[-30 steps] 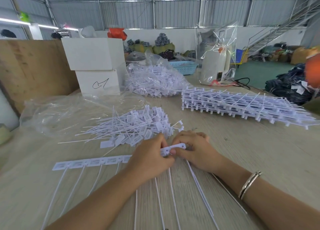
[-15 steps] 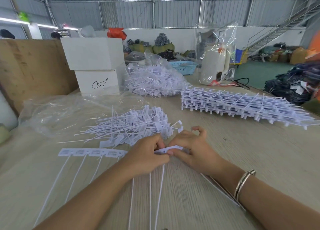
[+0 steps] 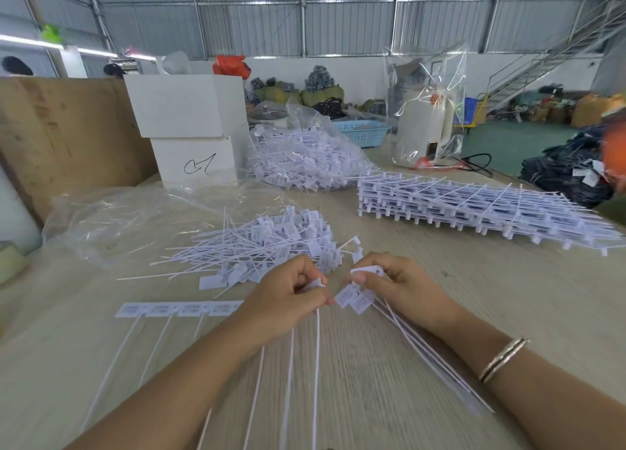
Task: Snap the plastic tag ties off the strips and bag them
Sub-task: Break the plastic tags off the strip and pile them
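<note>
Bright, even daylight, diffused through the translucent wall panels (image 3: 338, 16) at twelve o'clock; soft, faint shadows only. Glare on the clear plastic wrap (image 3: 426, 87) at one o'clock. Wide-angle bowing toward the edges; motion smear at three o'clock and on the table (image 3: 508, 297) grain.

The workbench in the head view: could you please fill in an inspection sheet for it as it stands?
Surface: pale wooden table, bare at right front.
Job's things: strip lying at left; loose ties piled behind the hands; stacked strips at right; filled bag at back; empty bag at left.
Clutter: white boxes, blue basket, wrapped kettle.
Hands: left hand grips the strip's end; right hand pinches snapped-off ties.
Cables: black cord beside the kettle.
Surroundings: warehouse, staircase, piled goods.
</note>
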### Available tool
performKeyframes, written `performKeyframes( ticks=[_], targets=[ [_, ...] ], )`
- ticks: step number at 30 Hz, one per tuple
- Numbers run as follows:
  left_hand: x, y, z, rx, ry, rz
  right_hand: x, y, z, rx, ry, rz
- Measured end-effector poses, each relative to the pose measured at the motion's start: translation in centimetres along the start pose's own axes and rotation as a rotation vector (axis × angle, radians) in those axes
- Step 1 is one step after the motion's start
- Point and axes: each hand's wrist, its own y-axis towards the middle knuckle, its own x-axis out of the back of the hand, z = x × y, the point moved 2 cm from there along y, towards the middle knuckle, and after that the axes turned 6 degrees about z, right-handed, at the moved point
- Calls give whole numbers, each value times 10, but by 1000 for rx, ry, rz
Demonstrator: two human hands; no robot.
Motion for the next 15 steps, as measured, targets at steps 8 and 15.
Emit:
performKeyframes(
  ticks=[8,15],
  targets=[
    [-14,-1,-2,-185,685,-141,-10,6,-16,-257,-459,17],
    [1,-4,-3,-83,853,-38,-8,4,-17,-267,-404,12]
  ],
)
